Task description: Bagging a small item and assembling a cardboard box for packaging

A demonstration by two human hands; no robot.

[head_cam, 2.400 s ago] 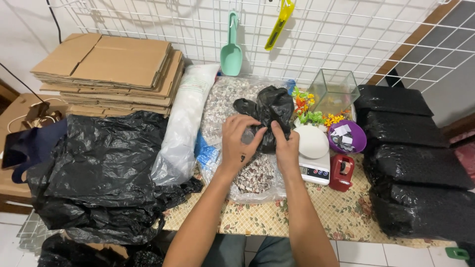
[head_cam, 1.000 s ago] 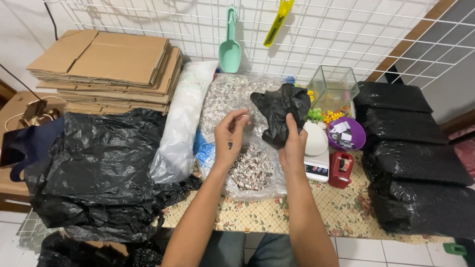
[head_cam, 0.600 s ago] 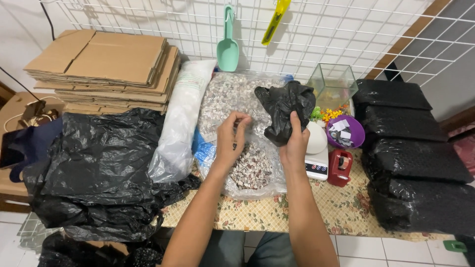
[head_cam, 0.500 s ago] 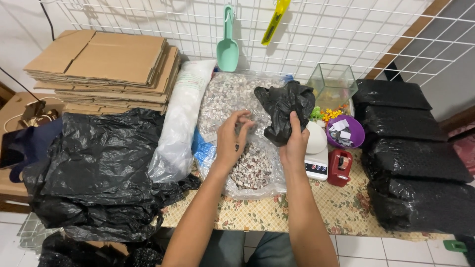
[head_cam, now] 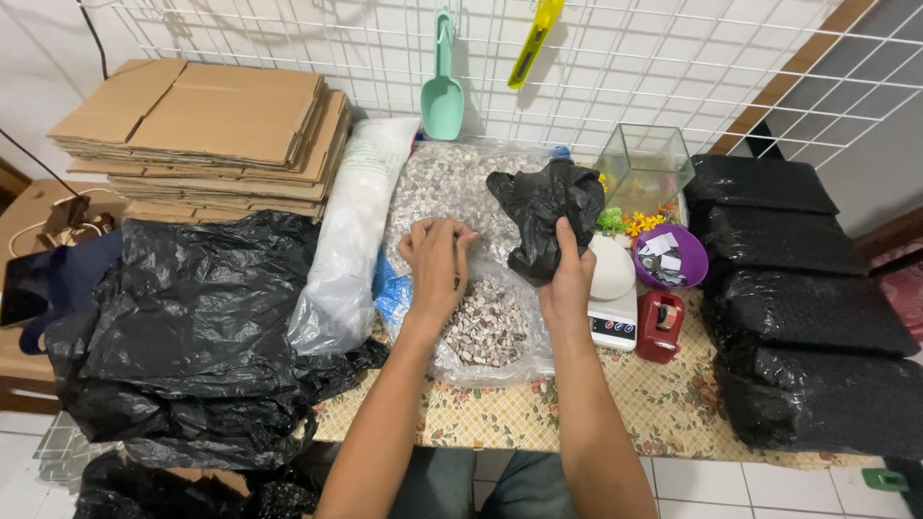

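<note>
My right hand [head_cam: 567, 279] grips a crumpled black plastic bag [head_cam: 548, 216], held up above a large clear bag of small pebbles [head_cam: 452, 192]. My left hand [head_cam: 437, 264] rests on that clear bag with fingers curled down into the pebbles [head_cam: 486, 332]; whether it holds any is hidden. A white digital scale [head_cam: 615, 298] stands just right of my right hand.
A green scoop [head_cam: 442, 91] and a yellow cutter [head_cam: 531, 43] hang on the wire grid. Flat cardboard boxes [head_cam: 202, 125] lie back left. Loose black bags [head_cam: 183, 327] lie on the left, packed black bags [head_cam: 808, 317] on the right. Glass tank [head_cam: 646, 168], purple bowl [head_cam: 673, 255], red tape dispenser [head_cam: 660, 327].
My hands came apart: the right lifted the black bag up and to the right, the left dropped onto the pebble bag and curled its fingers.
</note>
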